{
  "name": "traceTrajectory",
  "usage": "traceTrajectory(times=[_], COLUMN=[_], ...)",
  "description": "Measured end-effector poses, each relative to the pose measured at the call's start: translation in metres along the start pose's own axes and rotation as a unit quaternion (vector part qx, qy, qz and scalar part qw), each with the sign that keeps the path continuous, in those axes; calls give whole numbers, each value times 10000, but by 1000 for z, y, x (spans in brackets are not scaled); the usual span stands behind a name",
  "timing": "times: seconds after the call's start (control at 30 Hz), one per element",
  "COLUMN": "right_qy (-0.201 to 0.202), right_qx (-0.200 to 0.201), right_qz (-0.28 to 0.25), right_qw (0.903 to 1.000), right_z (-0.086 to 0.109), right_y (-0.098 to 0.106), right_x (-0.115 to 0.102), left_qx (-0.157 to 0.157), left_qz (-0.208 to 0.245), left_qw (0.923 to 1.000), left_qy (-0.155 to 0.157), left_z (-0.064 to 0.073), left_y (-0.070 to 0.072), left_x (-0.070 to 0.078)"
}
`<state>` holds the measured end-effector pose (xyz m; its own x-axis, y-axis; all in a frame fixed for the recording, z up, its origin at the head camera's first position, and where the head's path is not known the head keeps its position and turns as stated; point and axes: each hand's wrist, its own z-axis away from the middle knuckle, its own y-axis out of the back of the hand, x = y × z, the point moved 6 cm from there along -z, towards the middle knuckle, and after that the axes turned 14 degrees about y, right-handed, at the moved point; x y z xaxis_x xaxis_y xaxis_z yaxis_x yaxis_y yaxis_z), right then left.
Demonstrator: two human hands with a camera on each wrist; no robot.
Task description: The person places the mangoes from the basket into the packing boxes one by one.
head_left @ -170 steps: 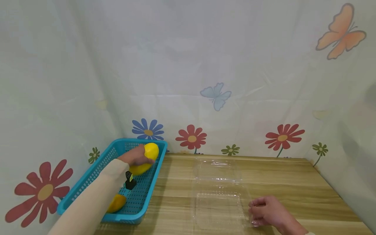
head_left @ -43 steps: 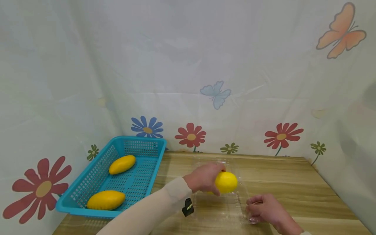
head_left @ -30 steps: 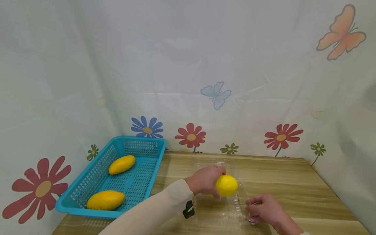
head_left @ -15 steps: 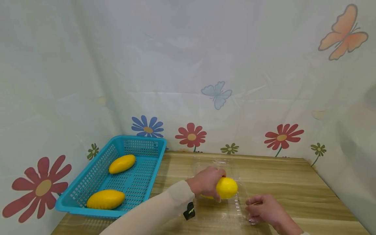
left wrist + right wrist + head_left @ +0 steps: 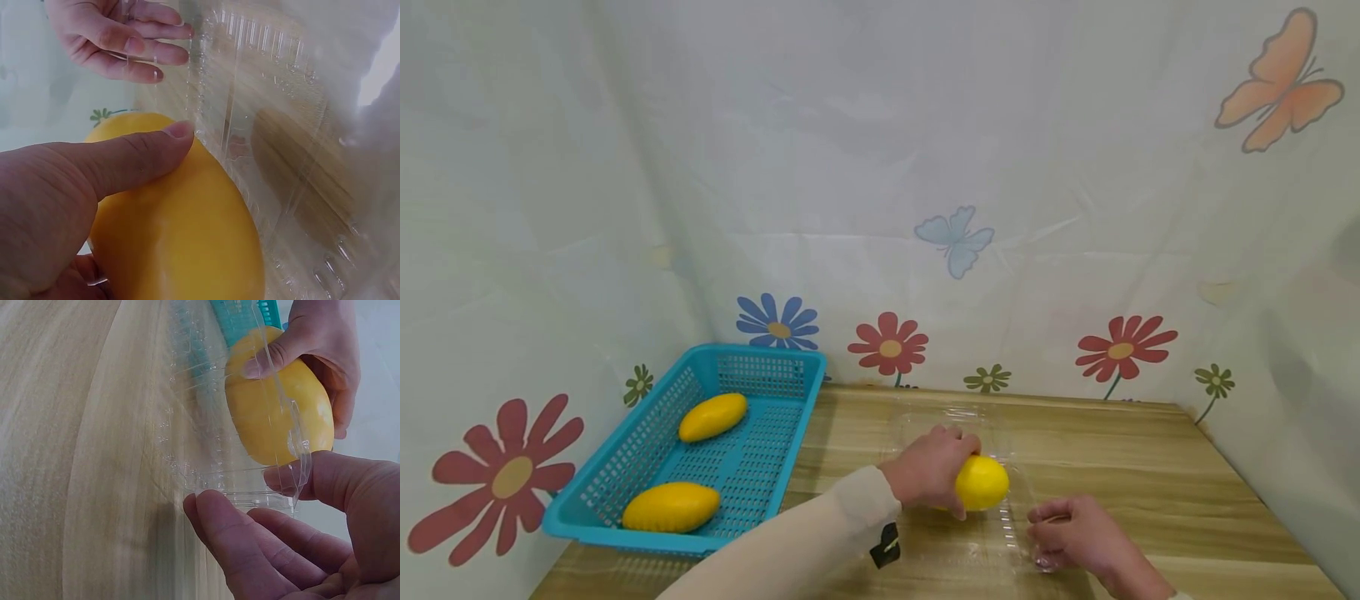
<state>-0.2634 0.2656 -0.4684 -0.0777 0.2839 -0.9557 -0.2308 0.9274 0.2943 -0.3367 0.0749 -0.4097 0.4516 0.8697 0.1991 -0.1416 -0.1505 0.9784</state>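
Observation:
My left hand [image 5: 932, 471] grips a yellow mango [image 5: 983, 483] over the clear plastic clamshell container [image 5: 951, 550], which lies with its lid folded back. In the left wrist view the thumb [image 5: 144, 156] lies along the mango's side, and a gap shows between the fruit and the container floor. My right hand [image 5: 1086, 533] pinches the container's right edge. Its thumb [image 5: 325, 478] is at the rim and its fingers [image 5: 237, 544] are outside the wall. Part of the container is hidden behind the left hand.
At the left stands a blue perforated basket [image 5: 797, 433] with two mangoes, one farther back [image 5: 712, 417] and one nearer [image 5: 672, 507]. A flower-printed curtain [image 5: 880, 167] bounds the wooden table [image 5: 1135, 467] at the back and sides. A small black piece [image 5: 886, 546] sits under the left wrist.
From the basket, my left hand has carried the mango right to the container. Over the last second hand and mango have come slightly lower and nearer. My right hand stays at the container's edge.

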Motion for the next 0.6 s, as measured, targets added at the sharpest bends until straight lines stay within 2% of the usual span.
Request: traceTrajectory(times=[0.3, 0.6], right_qy=[-219, -202], right_qx=[11, 7], right_qz=[110, 137], right_qw=[9997, 9997], right_z=[-1, -1], right_y=[2, 2], right_x=[-2, -2], left_qx=[0, -8], left_qz=[-62, -139], left_qw=[10000, 9997], left_qy=[39, 220], left_z=[-1, -2], left_y=[-1, -6], left_x=[0, -2])
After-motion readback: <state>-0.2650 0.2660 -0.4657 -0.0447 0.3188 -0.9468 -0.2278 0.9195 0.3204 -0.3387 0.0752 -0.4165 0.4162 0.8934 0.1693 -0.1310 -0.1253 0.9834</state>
